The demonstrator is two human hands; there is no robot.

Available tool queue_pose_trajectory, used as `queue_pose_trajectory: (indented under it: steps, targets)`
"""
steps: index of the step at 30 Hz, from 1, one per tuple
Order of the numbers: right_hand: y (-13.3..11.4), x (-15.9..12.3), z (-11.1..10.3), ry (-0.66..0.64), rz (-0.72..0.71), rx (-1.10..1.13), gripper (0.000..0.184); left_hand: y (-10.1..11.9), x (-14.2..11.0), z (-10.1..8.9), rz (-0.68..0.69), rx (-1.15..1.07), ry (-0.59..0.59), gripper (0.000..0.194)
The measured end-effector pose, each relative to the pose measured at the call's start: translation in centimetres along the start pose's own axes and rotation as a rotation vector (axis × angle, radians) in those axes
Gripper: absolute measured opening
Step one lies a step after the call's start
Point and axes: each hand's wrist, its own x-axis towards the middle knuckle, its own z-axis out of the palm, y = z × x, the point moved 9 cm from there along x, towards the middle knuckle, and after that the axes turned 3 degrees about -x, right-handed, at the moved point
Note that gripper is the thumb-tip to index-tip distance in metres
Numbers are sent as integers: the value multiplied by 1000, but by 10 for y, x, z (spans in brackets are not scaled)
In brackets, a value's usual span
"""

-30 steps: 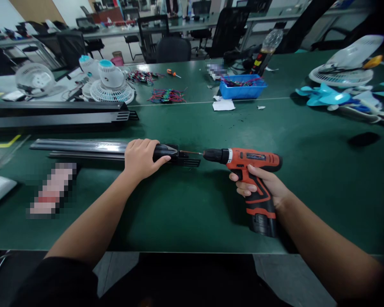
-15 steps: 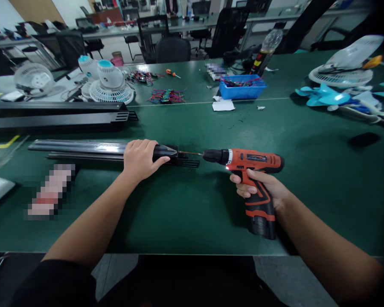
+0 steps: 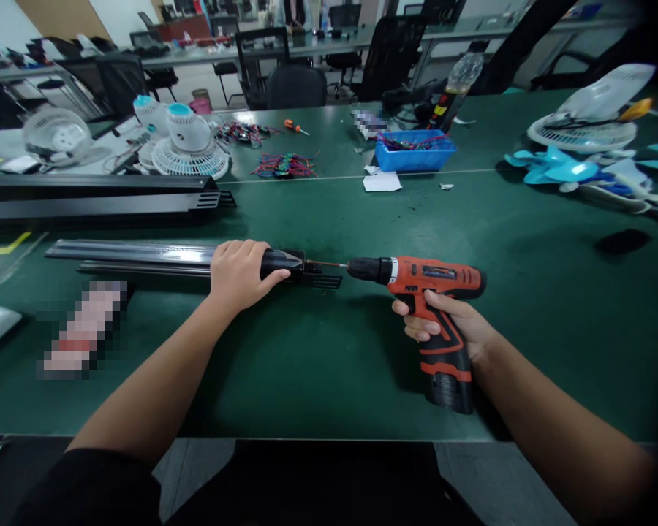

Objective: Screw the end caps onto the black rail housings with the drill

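My left hand [image 3: 241, 274] is closed over the right end of a long black profile [image 3: 137, 251], pressing it onto the green table. In my right hand [image 3: 444, 321] is an orange and black cordless drill [image 3: 433, 272], its grip upright and its chuck facing left. A long thin bit [image 3: 326, 264] runs from the chuck to the end of the profile; whether its tip sits in a screw is too small to tell. Slotted black prongs [image 3: 323, 281] stick out just below the bit.
More black profiles [image 3: 99, 204] lie behind on the left. Beyond are white fan parts [image 3: 189, 150], wired circuit boards [image 3: 286, 166], an orange screwdriver [image 3: 296, 127], a blue bin [image 3: 415, 155] and a bottle [image 3: 456, 88]. Turquoise fan blades [image 3: 553, 166] lie at right. A blurred-out item [image 3: 85, 325] lies near my left forearm.
The small light by the drill's trigger was lit and is now off. Both hands and the drill stay almost where they were; the view has shifted very slightly.
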Motion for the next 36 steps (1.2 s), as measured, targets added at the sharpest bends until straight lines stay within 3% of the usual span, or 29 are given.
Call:
queue_pose_trajectory:
  steps: [14, 23, 36]
  targets:
    - [-3, 0, 0, 31, -23, -33, 32, 1, 0, -1, 3, -2, 11, 78]
    - [-3, 0, 1, 24, -7, -66, 20, 0, 0, -1, -9, -18, -1, 78]
    - [-1, -1, 1, 20, 16, -64, 25, 0, 0, 0, -9, -37, -1, 79]
